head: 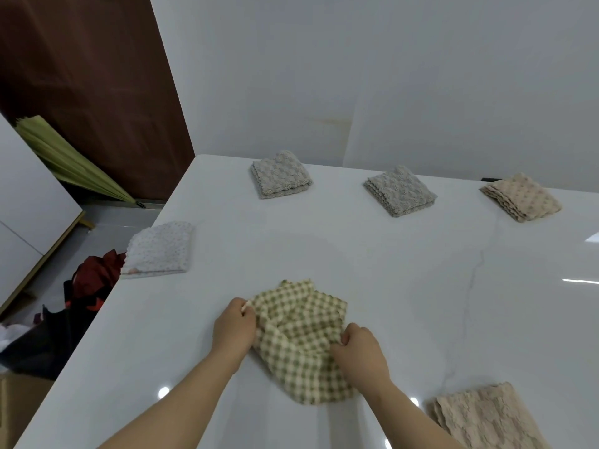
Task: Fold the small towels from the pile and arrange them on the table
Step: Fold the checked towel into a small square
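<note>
A green-and-cream checked towel (299,341) lies rumpled on the white table (405,286) in front of me. My left hand (234,328) pinches its left corner between thumb and fingers. My right hand (359,351) grips the cloth's right side with curled fingers. Folded towels lie around it: a white one (160,249) at the left edge, two grey ones (280,173) (400,191) along the back, a beige one (522,196) at the back right, and a beige lace-patterned one (489,416) at the near right.
The table's left edge runs diagonally. Below it on the floor lie dark and red clothes (84,293). A folded green umbrella (71,160) leans by a brown door. A white wall stands behind the table.
</note>
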### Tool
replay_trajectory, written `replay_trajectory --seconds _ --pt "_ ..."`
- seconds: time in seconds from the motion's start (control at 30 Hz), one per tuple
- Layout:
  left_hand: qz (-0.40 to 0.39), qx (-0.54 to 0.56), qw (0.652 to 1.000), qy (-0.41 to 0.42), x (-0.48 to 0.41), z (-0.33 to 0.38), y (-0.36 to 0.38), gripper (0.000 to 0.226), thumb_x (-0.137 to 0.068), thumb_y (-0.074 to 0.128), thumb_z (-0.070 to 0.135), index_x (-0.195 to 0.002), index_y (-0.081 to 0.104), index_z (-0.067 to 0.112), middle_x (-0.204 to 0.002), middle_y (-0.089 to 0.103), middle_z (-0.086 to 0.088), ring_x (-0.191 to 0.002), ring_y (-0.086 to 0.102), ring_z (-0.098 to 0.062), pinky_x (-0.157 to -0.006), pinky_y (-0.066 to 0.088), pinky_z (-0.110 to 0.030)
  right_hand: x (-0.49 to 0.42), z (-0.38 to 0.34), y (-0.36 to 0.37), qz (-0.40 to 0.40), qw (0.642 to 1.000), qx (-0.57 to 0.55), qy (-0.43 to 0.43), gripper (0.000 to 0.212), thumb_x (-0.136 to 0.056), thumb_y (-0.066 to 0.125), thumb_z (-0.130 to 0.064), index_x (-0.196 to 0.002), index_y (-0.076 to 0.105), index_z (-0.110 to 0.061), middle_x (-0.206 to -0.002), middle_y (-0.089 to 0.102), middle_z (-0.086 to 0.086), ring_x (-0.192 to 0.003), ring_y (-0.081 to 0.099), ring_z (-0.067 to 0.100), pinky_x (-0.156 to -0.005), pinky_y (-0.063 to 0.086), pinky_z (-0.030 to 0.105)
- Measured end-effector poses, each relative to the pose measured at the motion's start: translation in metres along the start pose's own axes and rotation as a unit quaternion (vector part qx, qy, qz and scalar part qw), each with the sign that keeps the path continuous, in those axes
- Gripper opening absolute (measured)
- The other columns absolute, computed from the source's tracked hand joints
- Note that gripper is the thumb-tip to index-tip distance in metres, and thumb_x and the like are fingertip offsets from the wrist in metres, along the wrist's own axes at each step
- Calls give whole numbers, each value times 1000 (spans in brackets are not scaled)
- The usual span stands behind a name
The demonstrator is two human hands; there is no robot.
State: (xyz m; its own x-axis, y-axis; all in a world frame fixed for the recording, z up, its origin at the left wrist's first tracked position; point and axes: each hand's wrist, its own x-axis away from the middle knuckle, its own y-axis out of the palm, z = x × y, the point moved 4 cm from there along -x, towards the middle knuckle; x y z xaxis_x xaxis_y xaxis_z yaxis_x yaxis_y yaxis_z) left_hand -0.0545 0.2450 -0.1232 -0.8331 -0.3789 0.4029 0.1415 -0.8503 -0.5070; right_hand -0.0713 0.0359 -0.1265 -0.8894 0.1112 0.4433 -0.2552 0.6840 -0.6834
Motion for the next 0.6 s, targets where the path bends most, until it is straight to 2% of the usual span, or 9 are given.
replay_trajectory --seconds 0.07,0.13,0.17,0.23,0.3,0.37,0.4,0.5,0.6 --pt "-9 -18 1000 2 0 3 2 11 -90 43 12 -100 47 11 -91 56 -6 -72 50 -17 -69 43 -33 2 -3 -3 14 1000 -11 3 12 -82 50 -16 -85 39 -17 -91 40 -3 -70 44 11 -58 35 23" --pt "-38 -10 999 -2 3 11 9 24 -90 49 20 -112 42 13 -99 52 -3 -78 51 -18 -72 42 -34 2 -7 -1 13 1000 12 -10 38 -82 53 -25 -117 37 -20 -111 39 -3 -92 50 16 -69 41 27" --pt "-55 7 998 -12 4 15 11 35 -91 51 28 -121 38 15 -107 50 -3 -86 52 -19 -74 41 -32 2 -10 -1 12 1000 19 -19 52 -83 53 -30 -130 31 -24 -120 38 -3 -104 49 18 -78 43 30" --pt "-79 9 996 -29 2 20 15 53 -89 52 44 -132 34 18 -122 50 -6 -105 52 -24 -79 40 -29 1 -16 -1 12 999 20 -35 64 -86 50 -40 -142 19 -33 -130 39 -2 -118 44 20 -93 41 36" --pt "-108 -96 990 -4 -5 21 18 48 -87 52 49 -124 43 20 -122 55 -3 -110 54 -24 -86 44 -30 -3 -21 1 -2 998 29 -55 63 -88 46 -46 -143 15 -39 -130 45 -2 -119 45 20 -99 38 37" --pt "-149 -209 966 37 -10 22 21 25 -87 52 42 -102 53 21 -107 62 -1 -101 59 -21 -86 48 -33 -8 -25 3 -28 997 25 -62 58 -91 44 -44 -143 19 -38 -128 52 -2 -117 50 20 -97 40 35" --pt "-161 -223 960 58 -12 25 22 17 -89 51 36 -93 53 20 -98 62 -1 -95 59 -20 -81 47 -31 -10 -26 3 -40 997 25 -64 52 -92 45 -40 -141 26 -35 -124 56 -1 -113 54 20 -95 42 33" --pt "-145 -158 970 112 -18 38 18 13 -93 47 27 -88 51 16 -83 56 2 -81 54 -16 -68 40 -26 -17 -32 -2 -42 996 15 -80 22 -91 49 -22 -112 56 -22 -95 62 -3 -86 56 14 -79 45 24" --pt "-84 -39 990 103 -31 51 5 15 -96 44 26 -98 51 14 -90 56 1 -87 54 -18 -73 43 -29 -28 -33 -20 38 991 -98 -83 9 -87 53 -14 -91 58 -21 -73 56 -7 -67 51 10 -62 40 18"
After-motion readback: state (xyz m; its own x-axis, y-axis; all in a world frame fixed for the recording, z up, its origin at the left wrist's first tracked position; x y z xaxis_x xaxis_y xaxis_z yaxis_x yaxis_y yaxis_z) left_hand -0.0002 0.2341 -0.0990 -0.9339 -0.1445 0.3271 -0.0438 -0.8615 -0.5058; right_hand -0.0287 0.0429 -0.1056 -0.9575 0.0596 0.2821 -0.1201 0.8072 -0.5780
